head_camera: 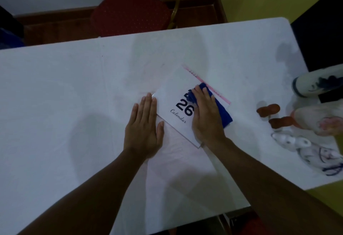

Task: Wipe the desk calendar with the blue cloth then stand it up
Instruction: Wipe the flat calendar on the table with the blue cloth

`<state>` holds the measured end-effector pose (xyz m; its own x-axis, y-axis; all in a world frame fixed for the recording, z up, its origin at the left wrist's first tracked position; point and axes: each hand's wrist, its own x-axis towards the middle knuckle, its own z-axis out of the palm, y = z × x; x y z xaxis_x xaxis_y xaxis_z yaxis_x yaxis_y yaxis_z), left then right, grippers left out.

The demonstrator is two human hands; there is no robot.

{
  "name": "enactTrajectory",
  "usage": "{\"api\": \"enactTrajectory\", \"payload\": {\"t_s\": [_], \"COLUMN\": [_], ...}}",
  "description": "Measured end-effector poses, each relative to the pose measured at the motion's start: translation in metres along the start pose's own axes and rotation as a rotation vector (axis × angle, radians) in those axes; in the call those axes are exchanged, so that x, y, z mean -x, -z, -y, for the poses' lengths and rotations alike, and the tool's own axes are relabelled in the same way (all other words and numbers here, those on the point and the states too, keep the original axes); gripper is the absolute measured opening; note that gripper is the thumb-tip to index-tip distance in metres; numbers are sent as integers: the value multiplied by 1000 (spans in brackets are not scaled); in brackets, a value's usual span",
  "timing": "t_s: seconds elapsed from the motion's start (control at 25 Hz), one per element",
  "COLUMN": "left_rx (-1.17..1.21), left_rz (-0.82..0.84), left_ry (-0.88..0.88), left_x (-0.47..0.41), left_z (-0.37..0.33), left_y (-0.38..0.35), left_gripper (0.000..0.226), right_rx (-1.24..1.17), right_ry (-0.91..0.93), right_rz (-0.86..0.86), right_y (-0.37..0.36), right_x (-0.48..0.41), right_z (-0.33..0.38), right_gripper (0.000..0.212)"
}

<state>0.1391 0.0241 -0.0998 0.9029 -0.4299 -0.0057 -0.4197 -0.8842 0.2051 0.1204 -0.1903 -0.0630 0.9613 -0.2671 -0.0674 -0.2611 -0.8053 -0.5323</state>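
I am pressing my left hand (143, 123) flat, fingers straight and together, on the white table (65, 95), its thumb side touching the near-left edge of the calendar (172, 101) and gripping nothing. The calendar is lying flat at the middle of the table, turned at an angle, with its pink binding edge toward the far right. I am holding my right hand (206, 116) palm-down on the blue cloth (222, 112), pressing the cloth onto the right half of the cover rather than closing around it. Further right, brown pieces (269, 110) and white items are lying near the table's right edge, well apart from the calendar. Risk, as I am judging it: the left hand is only bracing one edge, so a hard wiping stroke could slide or spin the calendar toward the clutter; the bunched cloth could also snag the binding. Readable print on the cover: the large digits "26" and the script word "Calendar"; printing above the digits is hidden by the cloth.
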Motion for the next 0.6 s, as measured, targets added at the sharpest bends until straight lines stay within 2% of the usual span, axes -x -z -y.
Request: {"api": "enactTrajectory", "payload": {"t_s": [0.2, 0.32, 0.44, 0.6], "left_rx": [-5, -7, -15, -7], "left_rz": [11, 28, 29, 29], "left_ry": [4, 8, 4, 12], "left_x": [0, -1, 0, 0], "left_z": [1, 2, 2, 2], "left_y": [-2, -3, -4, -5], "left_gripper": [75, 75, 74, 73], "right_rx": [3, 9, 14, 46], "right_ry": [228, 243, 269, 419], "right_rz": [168, 183, 155, 239], "right_y": [-7, -14, -18, -3], "right_x": [-58, -78, -24, 50], "right_z": [23, 32, 33, -2], "right_gripper": [52, 54, 58, 61]}}
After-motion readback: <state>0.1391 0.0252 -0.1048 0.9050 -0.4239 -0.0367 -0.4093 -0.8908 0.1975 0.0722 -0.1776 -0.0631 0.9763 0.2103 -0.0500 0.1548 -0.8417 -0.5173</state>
